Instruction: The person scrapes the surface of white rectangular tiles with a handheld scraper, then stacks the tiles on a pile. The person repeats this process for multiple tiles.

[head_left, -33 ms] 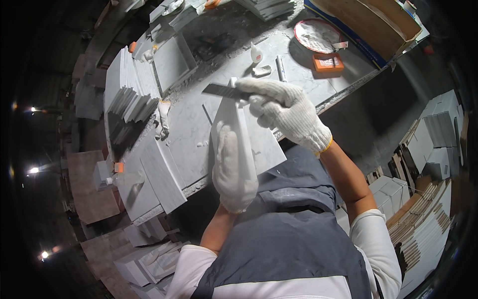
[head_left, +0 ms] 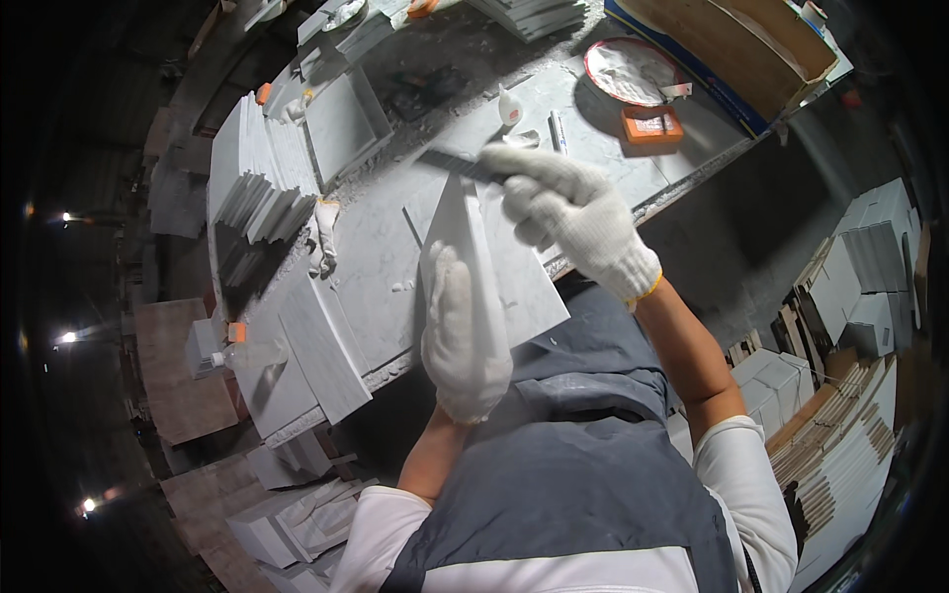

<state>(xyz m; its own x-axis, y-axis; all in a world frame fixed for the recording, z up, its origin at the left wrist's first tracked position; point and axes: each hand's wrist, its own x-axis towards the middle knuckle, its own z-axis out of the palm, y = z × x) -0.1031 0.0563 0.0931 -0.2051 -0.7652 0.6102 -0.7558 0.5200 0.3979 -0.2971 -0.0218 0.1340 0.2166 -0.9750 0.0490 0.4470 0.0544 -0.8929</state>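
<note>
My left hand [head_left: 463, 346], in a white knitted glove, grips a white-grey marble tile [head_left: 514, 282] that stands tilted on edge, its narrow edge facing up. The fingers lie along the tile's left face. My right hand [head_left: 578, 208], also gloved, is closed round one end of a dark flat file [head_left: 452, 164]. Motion smears the file, which lies across the far end of the tile's upper edge; I cannot tell whether they touch.
Stacked tiles [head_left: 259, 168] and a crumpled glove [head_left: 322, 237] lie left on the worktable [head_left: 371, 316]. Farther back are a small white bottle [head_left: 510, 107], a marker [head_left: 559, 131], a red-rimmed basin of white powder [head_left: 633, 49], an orange box [head_left: 652, 126] and a cardboard carton [head_left: 736, 40].
My right hand and the file have shifted slightly to the right and nearer along the tile's edge. My left hand and the tile stay in place.
</note>
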